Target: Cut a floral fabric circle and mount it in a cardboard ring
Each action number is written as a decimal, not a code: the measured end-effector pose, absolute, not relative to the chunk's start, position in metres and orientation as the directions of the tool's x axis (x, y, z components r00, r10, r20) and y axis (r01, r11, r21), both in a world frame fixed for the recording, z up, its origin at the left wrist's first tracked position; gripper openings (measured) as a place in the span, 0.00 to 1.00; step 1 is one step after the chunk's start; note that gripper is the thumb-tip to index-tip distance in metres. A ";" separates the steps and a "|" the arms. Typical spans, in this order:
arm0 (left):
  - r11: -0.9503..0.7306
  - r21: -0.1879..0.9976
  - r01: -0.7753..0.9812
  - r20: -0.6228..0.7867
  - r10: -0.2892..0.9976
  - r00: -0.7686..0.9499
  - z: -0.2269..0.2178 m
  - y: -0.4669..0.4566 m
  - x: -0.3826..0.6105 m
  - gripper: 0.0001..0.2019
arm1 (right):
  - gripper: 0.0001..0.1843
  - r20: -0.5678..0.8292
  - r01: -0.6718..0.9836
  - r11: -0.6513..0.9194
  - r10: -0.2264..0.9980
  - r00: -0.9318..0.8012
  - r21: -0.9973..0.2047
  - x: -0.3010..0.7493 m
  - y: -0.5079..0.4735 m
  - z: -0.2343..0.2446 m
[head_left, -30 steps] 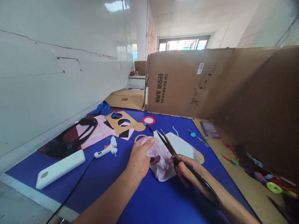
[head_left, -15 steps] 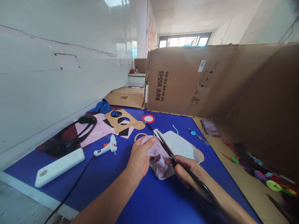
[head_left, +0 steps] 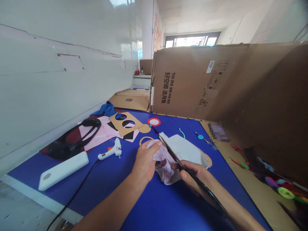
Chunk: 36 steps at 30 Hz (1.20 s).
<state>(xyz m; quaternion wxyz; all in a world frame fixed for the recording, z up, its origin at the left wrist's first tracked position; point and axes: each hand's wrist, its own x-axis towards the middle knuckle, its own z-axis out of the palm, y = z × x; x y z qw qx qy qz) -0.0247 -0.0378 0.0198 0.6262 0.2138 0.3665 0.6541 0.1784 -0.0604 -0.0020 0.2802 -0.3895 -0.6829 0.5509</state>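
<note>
My left hand (head_left: 145, 158) grips a pink-patterned white fabric piece (head_left: 163, 165), pinching it from above. My right hand (head_left: 192, 175) is shut on long black scissors (head_left: 183, 170), whose nearly closed blades run over the fabric toward the far side. Their tips reach just past the fabric's far edge. A white sheet with a tan cardboard edge (head_left: 185, 149) lies under and beyond the fabric. A thin cardboard ring (head_left: 146, 140) sits just past my left fingers.
A white glue gun (head_left: 110, 150) with a black cord and a white bar-shaped power bank (head_left: 64, 170) lie on the blue mat (head_left: 154, 205). Beyond are a cardboard template (head_left: 124, 125), pink paper (head_left: 101, 130) and a red ring (head_left: 154, 121). A tall cardboard panel (head_left: 192, 80) stands behind.
The scissor blades have closed from slightly apart to nearly shut. The fabric has shifted a little under them, and the view has tilted slightly.
</note>
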 end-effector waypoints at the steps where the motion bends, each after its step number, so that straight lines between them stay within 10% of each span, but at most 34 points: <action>1: 0.051 0.746 -0.664 -0.172 0.978 -0.119 0.020 -0.038 -0.025 0.17 | 0.38 -0.047 0.221 0.087 0.841 -0.539 -0.971 0.179 -0.060 -0.004; 36: 0.096 0.762 -0.640 -0.192 0.978 -0.082 0.017 -0.035 -0.028 0.15 | 0.37 -0.023 0.225 0.111 0.854 -0.520 -0.968 0.180 -0.056 -0.013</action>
